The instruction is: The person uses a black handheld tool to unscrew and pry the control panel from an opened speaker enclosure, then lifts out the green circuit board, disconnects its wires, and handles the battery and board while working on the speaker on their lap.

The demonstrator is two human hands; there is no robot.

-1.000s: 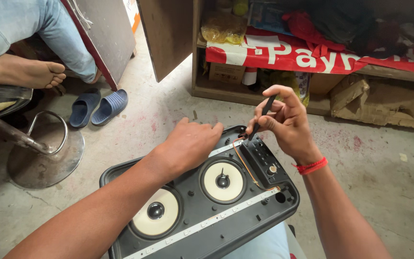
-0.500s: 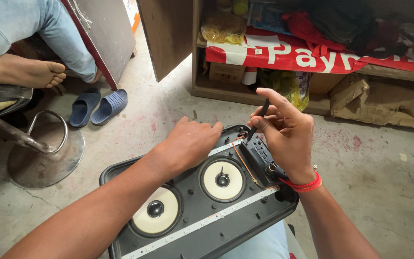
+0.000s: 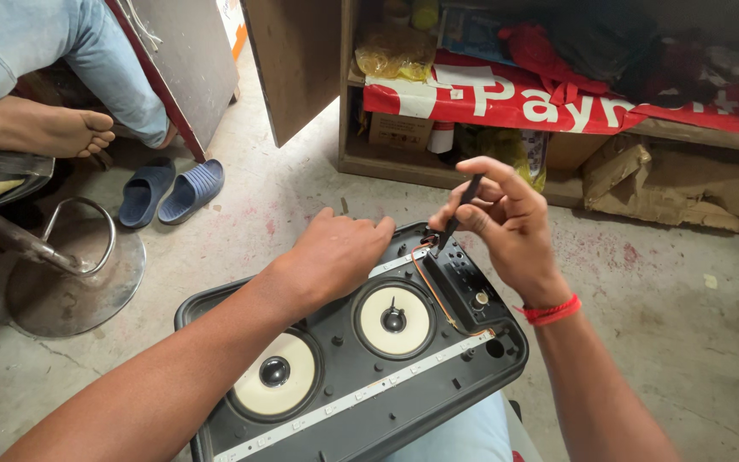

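A black speaker box (image 3: 472, 359) with its front grille off lies on my lap, showing two cream speaker cones (image 3: 393, 320) and an orange wire. My left hand (image 3: 335, 257) rests palm down on the far edge of the box, fingers curled over it. In my right hand (image 3: 506, 222) a thin black screwdriver (image 3: 455, 214) is pinched between the fingertips, its tip touching the far right corner of the box near the control panel. A red band circles my right wrist.
A metal stool base (image 3: 70, 274) stands at the left, with blue slippers (image 3: 168, 192) and another person's bare foot (image 3: 36, 128) behind it. Ahead is a wooden shelf (image 3: 438, 171) with a red banner, boxes and crumpled cardboard. The concrete floor lies all around.
My right hand has turned and lifted off the control panel, bringing the screwdriver tip to the far corner. The left hand has stayed on the box's edge.
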